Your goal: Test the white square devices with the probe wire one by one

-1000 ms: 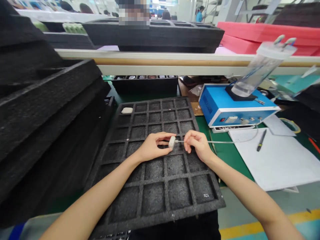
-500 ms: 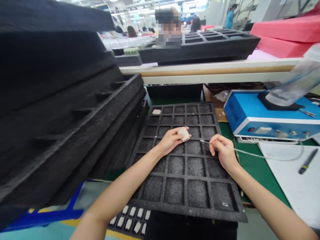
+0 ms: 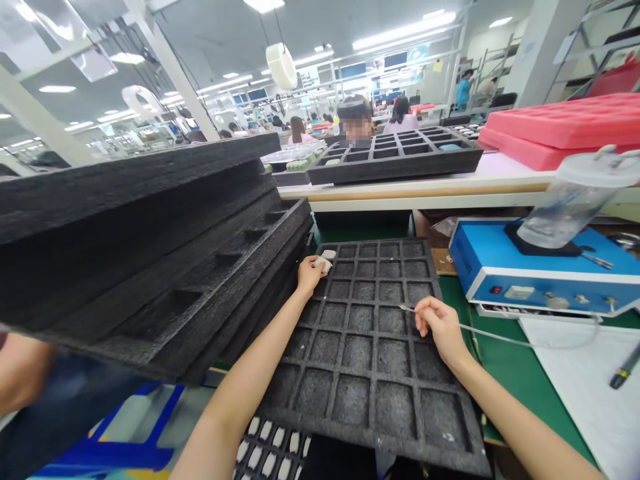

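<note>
Between the fingers of my left hand [image 3: 309, 273] is a small white squarish part [image 3: 323, 265], held over the left edge of a black foam tray [image 3: 373, 305]. Just beyond it, a second white part [image 3: 329, 254] lies in the tray's far-left compartment. My right hand [image 3: 439, 325] is closed around a thin clear tube [image 3: 493, 339], above the tray's right side. The tube's narrow tip [image 3: 404, 307] points left over the compartments, touching no part. From the hand, the tube runs right toward a blue box [image 3: 540, 273] with a clear canister [image 3: 563, 207] on top.
Stacked black foam trays [image 3: 240, 267] rise close on the left. Below the near edge lies a tray of white pieces [image 3: 270, 460]. White paper [image 3: 565, 373] and a pen [image 3: 623, 370] lie right. A shelf [image 3: 380, 197] crosses behind. Another person's arm [image 3: 23, 373] shows at far left.
My left hand has carried the white part from mid-tray to the far-left corner. My right hand keeps the tube at about the same place over the tray. The camera has tilted up.
</note>
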`<state>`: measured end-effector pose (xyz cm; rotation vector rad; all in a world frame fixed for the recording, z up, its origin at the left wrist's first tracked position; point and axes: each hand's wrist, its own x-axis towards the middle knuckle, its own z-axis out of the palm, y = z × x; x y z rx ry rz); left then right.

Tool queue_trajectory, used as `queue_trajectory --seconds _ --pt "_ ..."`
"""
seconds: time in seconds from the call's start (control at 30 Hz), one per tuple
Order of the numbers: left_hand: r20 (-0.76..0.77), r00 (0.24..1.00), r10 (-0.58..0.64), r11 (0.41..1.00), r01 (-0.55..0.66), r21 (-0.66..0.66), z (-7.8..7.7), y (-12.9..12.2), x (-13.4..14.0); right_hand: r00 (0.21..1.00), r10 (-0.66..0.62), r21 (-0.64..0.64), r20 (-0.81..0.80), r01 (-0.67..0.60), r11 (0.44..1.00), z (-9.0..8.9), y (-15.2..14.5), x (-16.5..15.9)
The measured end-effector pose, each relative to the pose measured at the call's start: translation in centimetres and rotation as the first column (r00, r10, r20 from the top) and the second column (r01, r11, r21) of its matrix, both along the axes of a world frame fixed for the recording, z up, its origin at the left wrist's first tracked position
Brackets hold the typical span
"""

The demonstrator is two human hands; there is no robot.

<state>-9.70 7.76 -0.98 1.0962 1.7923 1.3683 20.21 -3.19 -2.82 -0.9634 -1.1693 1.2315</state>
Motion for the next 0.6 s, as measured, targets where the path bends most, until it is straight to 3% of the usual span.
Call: queue_trajectory --seconds 0.3,0.6 --pt "-0.224 0.97 -0.096 0.99 0.07 -0.123 1.5 0.6 -0.8 1.0 0.007 -0.009 0.004 -0.007 1.0 0.3 -0.1 -0.2" --pt "-0.416 0.9 -0.131 0.937 -0.024 -0.347 2.0 0.3 -1.2 0.999 0.024 -0.002 0.03 -0.024 1.0 0.1 -0.1 -0.4"
